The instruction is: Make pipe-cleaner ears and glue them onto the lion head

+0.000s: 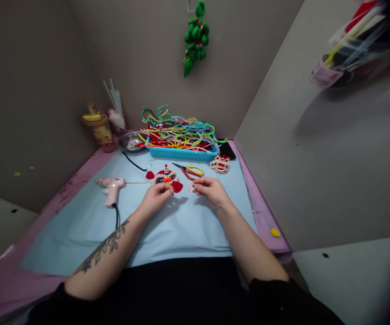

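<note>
The pink table (8, 289) carries a light-blue sheet (90, 234). A blue tray (181, 154) of coloured stems (181, 134) stands at the sheet's far edge. The left hand (157, 197) grasps the red-and-cream ornament (165, 174) at its lower edge, over the sheet and in front of the tray. The right hand (211, 192) pinches a small pale piece (191, 186), near but apart from the ornament's red flap (178, 187).

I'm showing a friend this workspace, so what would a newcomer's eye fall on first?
Probably the tangle of brightly coloured fuzzy stems heaped in the blue tray at the back. Next might come the leafy-looking green bundle hanging above it, then the red-and-cream figure in front of the tray, held by the left hand.
</note>
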Tool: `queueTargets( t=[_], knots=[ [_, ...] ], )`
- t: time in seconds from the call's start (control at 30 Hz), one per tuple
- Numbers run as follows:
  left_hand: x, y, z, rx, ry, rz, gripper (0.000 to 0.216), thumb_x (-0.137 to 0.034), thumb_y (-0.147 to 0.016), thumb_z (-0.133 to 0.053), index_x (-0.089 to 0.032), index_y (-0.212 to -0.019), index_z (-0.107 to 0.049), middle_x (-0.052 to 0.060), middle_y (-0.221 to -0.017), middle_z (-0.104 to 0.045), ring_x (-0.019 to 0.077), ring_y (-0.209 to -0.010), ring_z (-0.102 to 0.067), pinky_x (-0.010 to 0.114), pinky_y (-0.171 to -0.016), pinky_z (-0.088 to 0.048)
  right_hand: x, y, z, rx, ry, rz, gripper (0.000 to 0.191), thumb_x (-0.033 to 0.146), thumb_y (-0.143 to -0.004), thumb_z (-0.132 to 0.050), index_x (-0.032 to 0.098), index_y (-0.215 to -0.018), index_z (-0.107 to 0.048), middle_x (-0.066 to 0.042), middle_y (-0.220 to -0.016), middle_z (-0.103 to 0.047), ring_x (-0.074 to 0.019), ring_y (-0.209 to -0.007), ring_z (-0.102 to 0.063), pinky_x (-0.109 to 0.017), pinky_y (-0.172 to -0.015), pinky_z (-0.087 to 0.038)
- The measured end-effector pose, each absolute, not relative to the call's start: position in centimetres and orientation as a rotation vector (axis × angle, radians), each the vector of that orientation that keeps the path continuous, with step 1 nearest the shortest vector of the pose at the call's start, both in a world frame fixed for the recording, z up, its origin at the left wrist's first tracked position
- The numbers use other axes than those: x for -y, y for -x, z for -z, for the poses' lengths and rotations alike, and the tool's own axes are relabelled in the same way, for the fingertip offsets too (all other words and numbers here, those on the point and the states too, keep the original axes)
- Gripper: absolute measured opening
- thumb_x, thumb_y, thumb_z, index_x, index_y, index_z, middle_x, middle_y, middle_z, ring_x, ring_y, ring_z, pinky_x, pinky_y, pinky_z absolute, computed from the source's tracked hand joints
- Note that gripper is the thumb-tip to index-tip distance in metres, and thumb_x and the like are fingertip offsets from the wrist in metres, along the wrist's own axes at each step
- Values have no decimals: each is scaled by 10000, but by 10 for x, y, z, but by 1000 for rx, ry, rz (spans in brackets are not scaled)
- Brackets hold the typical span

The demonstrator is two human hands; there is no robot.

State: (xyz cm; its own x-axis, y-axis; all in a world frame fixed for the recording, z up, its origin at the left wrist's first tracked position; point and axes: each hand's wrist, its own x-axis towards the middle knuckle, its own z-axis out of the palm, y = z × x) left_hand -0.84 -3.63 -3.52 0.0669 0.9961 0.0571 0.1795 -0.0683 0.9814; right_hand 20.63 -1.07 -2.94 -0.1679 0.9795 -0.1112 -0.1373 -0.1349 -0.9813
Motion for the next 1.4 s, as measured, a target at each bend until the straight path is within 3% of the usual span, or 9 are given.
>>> queueTargets(
  t=[0.3, 0.57, 0.93, 1.13, 1.4],
  knots=[
    [36, 6, 36, -1276, -1619, -1111, 180, -322, -705, -620, -152, -668, -667, 24, -668, -626, 147, -630, -535, 264, -631, -425, 18, -192, 29, 1132, 1044, -1545, 295, 319, -561, -802, 164, -767, -658, 3, -609, -667, -111, -565, -605, -233, -547, -493],
    [39, 2, 31, -1271, -1649, -1152, 179, -323, -710, -606, -159, -663, -661, 53, -747, -671, 168, -685, -576, 271, -649, -456, 20, -183, 31, 1100, 1177, -1387, 365, 315, -529, -814, 194, -655, -494, 64, -449, -545, -78, -400, -452, -180, -384, -285],
    [42, 0, 29, -1313, -1658, -1125, 197, -323, -723, -591, -151, -659, -662, 54, -707, -670, 173, -668, -572, 268, -619, -432, 19, -178, 36, 1096, 1161, -1332, 395, 314, -550, -804, 207, -619, -430, 88, -452, -493, -64, -404, -406, -199, -442, -314],
    [42, 1, 29, -1304, -1684, -1117, 204, -322, -740, -581, -145, -673, -660, 56, -720, -672, 174, -681, -577, 267, -626, -435, 20, -177, 38, 1132, 1155, -1297, 387, 317, -576, -784, 208, -630, -416, 69, -502, -538, -73, -442, -419, -204, -463, -308],
    [42, 1, 28, -1301, -1710, -1100, 208, -322, -744, -562, -144, -680, -650, 47, -727, -676, 165, -685, -582, 264, -643, -451, 21, -176, 38, 1125, 1110, -1263, 385, 296, -572, -794, 215, -631, -422, 44, -561, -605, -135, -528, -553, -246, -542, -378]
  ],
)
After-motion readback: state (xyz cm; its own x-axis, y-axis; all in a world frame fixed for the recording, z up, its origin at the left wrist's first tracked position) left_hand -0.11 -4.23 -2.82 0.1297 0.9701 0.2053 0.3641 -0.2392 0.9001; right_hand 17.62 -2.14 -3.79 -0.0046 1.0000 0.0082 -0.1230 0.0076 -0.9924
